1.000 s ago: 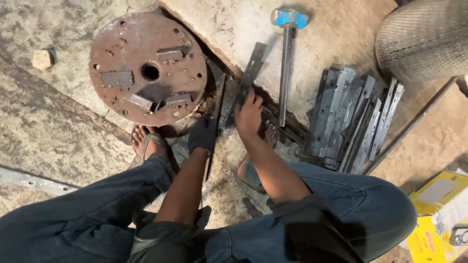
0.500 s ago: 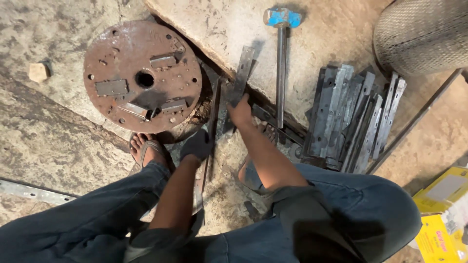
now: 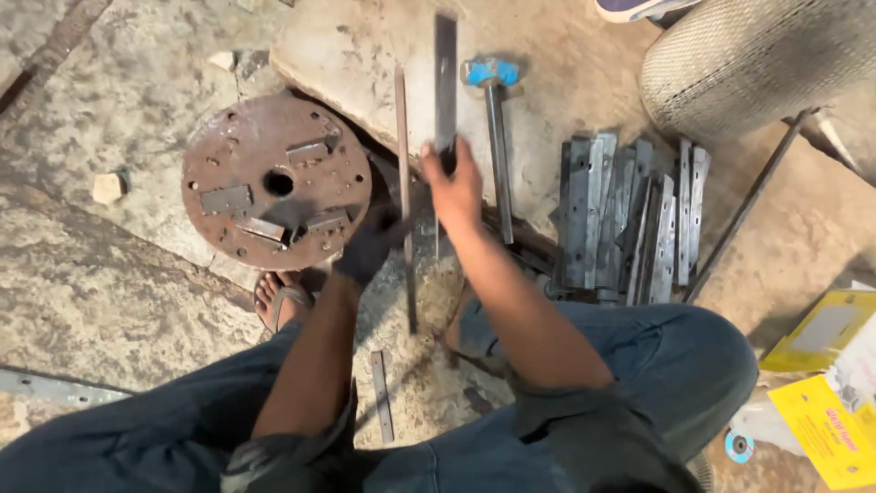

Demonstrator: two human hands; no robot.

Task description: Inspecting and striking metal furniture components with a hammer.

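A small stone (image 3: 108,187) is seen at the left on the rough concrete floor (image 3: 91,292), with open floor around it, and a flat metal bracket (image 3: 55,388) lies near the floor's lower left edge. Next, a rusty round steel plate (image 3: 276,181) with small welded blocks rests against the edge of a raised stone slab (image 3: 365,55). The left hand (image 3: 370,245), in a dark glove, is closed around a thin steel rod (image 3: 402,183) just beside the plate's right rim; a sandalled foot (image 3: 281,298) is placed below it. A short flat strip (image 3: 381,394) lies between the legs. The right hand (image 3: 453,187), bare, is gripped around the lower end of a flat steel bar (image 3: 445,82), which is held upright over the slab. Just right of it a blue-headed sledgehammer (image 3: 493,110) is laid on the slab. Further right, a pile of flat steel pieces (image 3: 630,219) is stacked, with a long thin rod (image 3: 744,210) and a mesh roll (image 3: 757,64) beyond. Yellow packets (image 3: 821,383) are seen at the lower right corner.
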